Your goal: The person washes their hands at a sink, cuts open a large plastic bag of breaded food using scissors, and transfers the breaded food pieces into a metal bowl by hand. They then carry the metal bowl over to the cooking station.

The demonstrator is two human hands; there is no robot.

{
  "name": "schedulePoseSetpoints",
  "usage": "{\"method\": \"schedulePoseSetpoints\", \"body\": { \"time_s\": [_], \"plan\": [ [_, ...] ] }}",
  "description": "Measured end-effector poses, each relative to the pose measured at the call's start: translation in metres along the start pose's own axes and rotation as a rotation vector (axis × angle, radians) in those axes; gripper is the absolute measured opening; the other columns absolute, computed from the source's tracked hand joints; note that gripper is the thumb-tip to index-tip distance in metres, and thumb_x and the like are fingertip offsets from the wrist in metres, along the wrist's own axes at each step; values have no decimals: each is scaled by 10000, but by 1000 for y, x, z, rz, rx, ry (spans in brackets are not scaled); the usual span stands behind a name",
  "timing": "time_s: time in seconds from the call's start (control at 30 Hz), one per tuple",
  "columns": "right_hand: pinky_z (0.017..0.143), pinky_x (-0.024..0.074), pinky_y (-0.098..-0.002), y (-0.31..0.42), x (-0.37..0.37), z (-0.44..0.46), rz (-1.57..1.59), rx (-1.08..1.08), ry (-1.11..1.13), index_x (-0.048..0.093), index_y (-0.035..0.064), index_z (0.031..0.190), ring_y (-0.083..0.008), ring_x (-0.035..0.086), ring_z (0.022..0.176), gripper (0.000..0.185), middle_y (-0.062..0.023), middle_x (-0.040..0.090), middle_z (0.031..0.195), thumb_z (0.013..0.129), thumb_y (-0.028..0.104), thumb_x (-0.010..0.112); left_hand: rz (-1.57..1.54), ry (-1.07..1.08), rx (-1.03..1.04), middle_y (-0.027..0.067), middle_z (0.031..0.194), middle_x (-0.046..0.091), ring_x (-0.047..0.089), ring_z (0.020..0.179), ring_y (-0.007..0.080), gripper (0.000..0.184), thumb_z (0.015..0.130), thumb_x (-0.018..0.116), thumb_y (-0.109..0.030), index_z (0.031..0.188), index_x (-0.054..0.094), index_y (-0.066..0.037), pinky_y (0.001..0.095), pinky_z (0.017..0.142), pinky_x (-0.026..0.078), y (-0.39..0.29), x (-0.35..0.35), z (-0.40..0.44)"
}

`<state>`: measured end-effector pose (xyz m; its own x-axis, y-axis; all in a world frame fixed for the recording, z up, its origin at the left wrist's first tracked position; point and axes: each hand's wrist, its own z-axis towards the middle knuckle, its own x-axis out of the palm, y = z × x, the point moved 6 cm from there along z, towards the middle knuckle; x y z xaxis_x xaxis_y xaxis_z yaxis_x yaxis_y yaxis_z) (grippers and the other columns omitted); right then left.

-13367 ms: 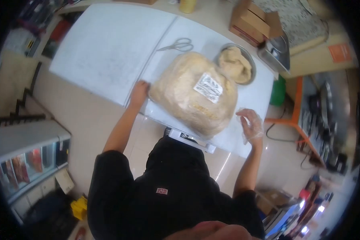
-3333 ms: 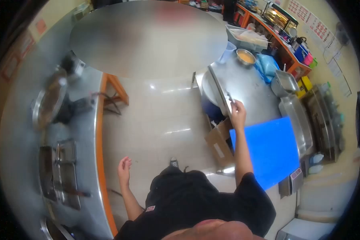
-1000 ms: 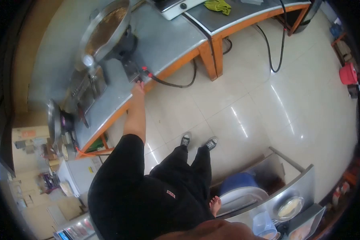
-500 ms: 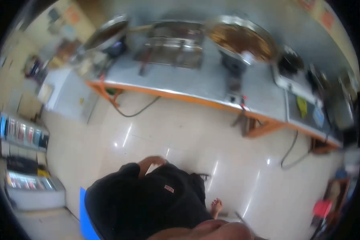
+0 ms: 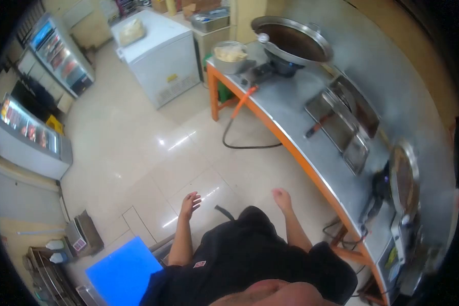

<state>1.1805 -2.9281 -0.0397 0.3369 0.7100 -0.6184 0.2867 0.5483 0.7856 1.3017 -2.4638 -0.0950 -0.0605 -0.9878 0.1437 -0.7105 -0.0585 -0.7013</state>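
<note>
My left hand (image 5: 190, 202) is held out over the tiled floor, its fingers apart and nothing in them. To the right, my right hand (image 5: 282, 198) hangs in the air near the orange-edged steel table (image 5: 296, 122), not touching it. Its fingers look loosely bent and slightly blurred, and no object shows in it. Between the two arms is my dark shirt (image 5: 250, 245).
On the table stand a large wok (image 5: 296, 43) on a burner, steel trays (image 5: 341, 122), a second wok (image 5: 405, 178) and a bowl (image 5: 230, 58). A hose (image 5: 250, 147) hangs below. A white chest freezer (image 5: 163, 56), glass-door fridges (image 5: 64, 56) and a blue panel (image 5: 122, 275) surround the floor.
My view has swung left, so the table now runs along the right side and the freezer is nearer the middle. Both hands now show in front of my body.
</note>
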Motion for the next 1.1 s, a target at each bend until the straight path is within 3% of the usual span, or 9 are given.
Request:
{"method": "schedulePoseSetpoints", "body": {
  "time_s": [0.13,0.2,0.4,0.6,0.73,0.83,0.9,1.0,1.1],
  "plan": [
    [707,529,-293,166,89,149,200,-23,332,726,38,1077,-138,664,765,195,-95,741,881,971,173,632,-178,6,59,103,1266,646,650,1102,241,426,1021,555,-338,1367,536,-89,399,935,533,-70,8,21],
    [768,561,-325,230,131,227,182,-223,277,715,16,1046,-237,736,852,247,-145,749,958,958,242,665,-235,-31,102,108,1270,640,643,1115,251,448,1012,563,-329,1385,524,-85,413,950,532,-110,-2,48],
    [791,532,-399,429,164,485,319,-523,-23,741,42,1035,-323,715,895,212,-180,732,897,931,210,664,-653,-217,328,126,1347,575,526,1276,300,559,996,593,-358,1452,462,-61,457,1081,438,-251,-83,108],
    [859,535,-478,413,190,734,-353,-242,-384,728,68,1098,-382,677,1025,258,-225,697,1097,929,206,591,-992,-466,507,65,1220,605,556,1146,221,475,997,612,-319,1404,516,-94,415,1007,470,-365,-167,105],
    [845,540,-485,385,204,780,-655,140,-130,711,70,1094,-374,676,1043,251,-205,700,1044,886,170,612,-1266,-336,457,4,1048,627,592,956,156,325,987,626,-257,1276,588,-115,364,881,500,-408,-216,168],
    [845,537,-473,396,193,756,-472,155,-320,703,53,1072,-392,682,984,264,-191,708,1072,922,252,616,-1143,-147,382,-10,976,637,610,878,156,247,980,630,-230,1198,606,-116,355,826,503,-482,-220,245],
    [806,540,-434,411,184,745,-313,-32,-480,690,48,1068,-353,689,930,223,-167,708,1066,936,214,622,-993,-81,250,14,1000,649,621,871,162,257,989,619,-244,1206,602,-107,360,824,509,-547,-203,302],
    [755,527,-340,466,177,696,-37,-150,-671,667,34,1035,-250,671,835,130,-117,694,989,971,131,610,-498,241,224,49,1067,659,640,932,175,344,1002,612,-289,1292,574,-107,369,848,533,-662,-120,357],
    [803,514,-329,532,215,651,138,-233,-562,663,33,1021,-237,644,923,91,-108,651,1012,959,90,629,-97,653,257,32,1095,617,602,1014,144,389,1003,613,-310,1325,554,-99,341,849,517,-761,13,363]
  ]
}}
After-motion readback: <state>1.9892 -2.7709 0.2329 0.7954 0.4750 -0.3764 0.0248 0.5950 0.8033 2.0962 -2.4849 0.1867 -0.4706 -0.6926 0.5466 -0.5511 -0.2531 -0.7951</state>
